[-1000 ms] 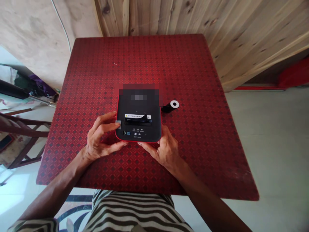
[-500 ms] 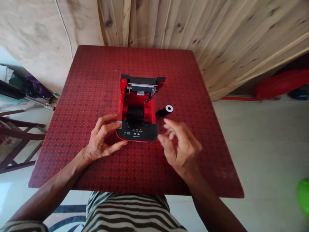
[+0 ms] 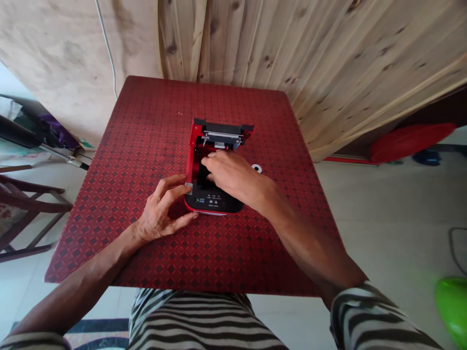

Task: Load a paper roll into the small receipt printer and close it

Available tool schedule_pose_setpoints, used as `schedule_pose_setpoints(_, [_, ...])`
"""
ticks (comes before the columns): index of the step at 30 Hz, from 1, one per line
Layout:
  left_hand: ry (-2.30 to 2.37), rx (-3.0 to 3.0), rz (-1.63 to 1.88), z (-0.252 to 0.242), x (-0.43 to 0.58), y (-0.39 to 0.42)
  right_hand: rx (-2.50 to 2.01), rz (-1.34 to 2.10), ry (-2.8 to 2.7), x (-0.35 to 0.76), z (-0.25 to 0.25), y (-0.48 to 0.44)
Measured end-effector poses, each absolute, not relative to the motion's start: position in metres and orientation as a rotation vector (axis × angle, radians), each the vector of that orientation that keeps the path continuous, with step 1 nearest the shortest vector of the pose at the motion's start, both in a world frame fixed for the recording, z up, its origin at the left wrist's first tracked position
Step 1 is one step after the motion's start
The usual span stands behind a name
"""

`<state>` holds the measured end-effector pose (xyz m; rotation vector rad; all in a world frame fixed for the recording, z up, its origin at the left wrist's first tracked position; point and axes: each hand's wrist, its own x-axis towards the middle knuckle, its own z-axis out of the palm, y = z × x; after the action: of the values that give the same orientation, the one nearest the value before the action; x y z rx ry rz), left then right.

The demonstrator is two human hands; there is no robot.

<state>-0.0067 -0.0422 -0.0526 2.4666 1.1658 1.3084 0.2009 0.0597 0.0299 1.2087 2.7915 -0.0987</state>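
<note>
A red and black label printer (image 3: 215,201) stands on the table with its lid (image 3: 221,130) raised. My left hand (image 3: 160,211) grips its front left corner, fingers along the side and thumb at the front edge. My right hand (image 3: 237,177) reaches into the open compartment from the right, its fingers closed on the black roll (image 3: 203,176) inside. That hand covers most of the roll, and its fingertips are partly hidden. Just beyond the right wrist shows the white ring-shaped end of a second roll (image 3: 257,168); its black body is hidden behind the hand.
The printer rests on a red patterned tabletop (image 3: 146,131). A wooden plank wall (image 3: 255,43) rises behind the table. To the left is a dark wooden chair (image 3: 32,204). A green object (image 3: 452,308) is on the floor at the right.
My right hand has moved from beside the printer's right front corner into its compartment and closed on the roll. My left hand keeps its hold. The view has shifted slightly.
</note>
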Motion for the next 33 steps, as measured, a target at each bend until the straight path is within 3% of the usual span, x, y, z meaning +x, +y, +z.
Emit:
schedule_pose_setpoints(9, [1.18, 2.469, 1.299, -0.054, -0.006, -0.042, 1.288, -0.096, 2.827, 0.209, 0.05, 0.044])
schedule_pose_setpoints(14, [1.205, 2.476, 1.3, -0.055, -0.006, -0.042, 1.493, -0.112, 3.136, 0.234, 0.067, 0.013])
schedule_pose_setpoints(17, [1.195, 2.492, 1.311, -0.054, -0.007, -0.041, 1.615, -0.44, 3.387, 0.262, 0.076, -0.006])
schedule_pose_setpoints(22, [1.186, 2.5, 1.333, -0.053, -0.007, -0.039, 1.866, -1.595, 3.316, 0.308, 0.063, -0.043])
schedule_pose_setpoints(24, [1.201, 2.507, 1.334, -0.052, -0.007, -0.038, 1.875, -1.857, 3.165, 0.319, 0.047, -0.057])
schedule_pose_setpoints(33, [1.198, 2.489, 1.345, -0.048, -0.005, -0.038, 1.981, -1.804, 2.726, 0.308, -0.041, -0.086])
